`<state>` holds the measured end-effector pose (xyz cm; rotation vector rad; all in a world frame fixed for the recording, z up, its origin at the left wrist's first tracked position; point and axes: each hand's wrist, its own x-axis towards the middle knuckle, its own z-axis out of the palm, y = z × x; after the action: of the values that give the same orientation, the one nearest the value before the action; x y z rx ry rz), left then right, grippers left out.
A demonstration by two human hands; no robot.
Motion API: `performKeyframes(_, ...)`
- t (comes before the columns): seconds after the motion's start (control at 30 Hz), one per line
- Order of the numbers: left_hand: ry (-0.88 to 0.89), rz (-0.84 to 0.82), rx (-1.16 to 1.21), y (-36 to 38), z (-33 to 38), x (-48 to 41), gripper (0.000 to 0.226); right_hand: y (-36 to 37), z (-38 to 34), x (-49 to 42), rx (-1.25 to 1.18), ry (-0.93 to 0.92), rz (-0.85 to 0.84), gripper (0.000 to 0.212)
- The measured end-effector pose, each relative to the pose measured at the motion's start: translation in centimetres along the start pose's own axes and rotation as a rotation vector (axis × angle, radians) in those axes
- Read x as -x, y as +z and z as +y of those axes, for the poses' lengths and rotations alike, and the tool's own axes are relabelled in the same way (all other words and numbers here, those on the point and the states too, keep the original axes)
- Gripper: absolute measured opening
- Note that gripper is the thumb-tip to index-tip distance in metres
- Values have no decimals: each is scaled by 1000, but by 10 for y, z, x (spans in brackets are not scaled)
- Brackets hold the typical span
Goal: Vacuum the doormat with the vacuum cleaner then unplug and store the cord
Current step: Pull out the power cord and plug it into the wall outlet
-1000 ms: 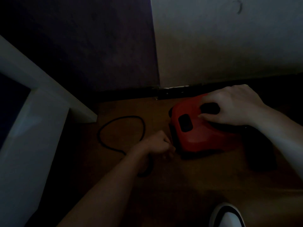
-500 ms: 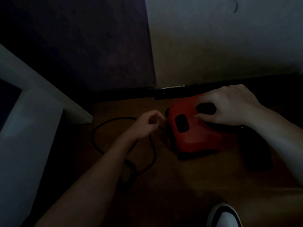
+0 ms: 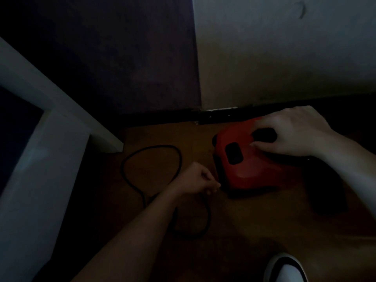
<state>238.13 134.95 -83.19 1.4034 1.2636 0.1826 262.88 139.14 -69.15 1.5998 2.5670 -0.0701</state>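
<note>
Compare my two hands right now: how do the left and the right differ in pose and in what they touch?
The left hand is curled in a tight grip, seemingly pinching the black cord; the right hand is spread with relaxed fingers. The left sits low beside the red vacuum cleaner's front edge; the right rests on top of it, by a black button. Both are bare and close to the vacuum.

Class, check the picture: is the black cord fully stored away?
No, the cord lies in a loop on the floor beside the red vacuum cleaner.
</note>
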Motion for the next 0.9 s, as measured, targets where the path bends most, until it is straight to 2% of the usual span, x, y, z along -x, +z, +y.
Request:
performKeyframes(0.13, -142, -113, -51, 11, -15, -11, 19, 0, -1, 0, -5, 8, -4, 54)
performKeyframes(0.23, -238, -90, -82, 22, -26, -23, 26, -1, -1, 2, -18, 13, -7, 52)
performKeyframes(0.3, -291, 8, -24, 20, -32, -34, 26, 0, 0, 2, -16, 9, 0, 48)
performKeyframes(0.37, -265, 214, 173, 10, -30, -45, 19, 1, 1, 2, -24, 2, 7, 48)
performKeyframes(0.43, -124, 408, 433, -6, -16, -49, 29, 3, 2, 2, -25, -4, 15, 50)
performKeyframes(0.47, -41, 436, 474, -16, -9, -50, 36, 4, 2, 1, -20, -9, 18, 50)
performKeyframes(0.53, 92, 357, 323, -34, 7, -45, 42, 4, 2, 0, -13, -18, 19, 50)
performKeyframes(0.6, 178, 168, 35, -49, 17, -30, 42, 3, 1, 0, -15, -18, 19, 49)
performKeyframes(0.67, 181, 22, -122, -54, 16, -10, 32, 0, 0, 1, -9, -13, 11, 49)
performKeyframes(0.8, 120, -3, 36, -30, 6, 28, 5, -3, -3, 0, 47, 6, -31, 47)
performKeyframes(0.9, 91, 34, 107, -6, 0, 29, 11, -2, -7, -5, 113, 16, -61, 44)
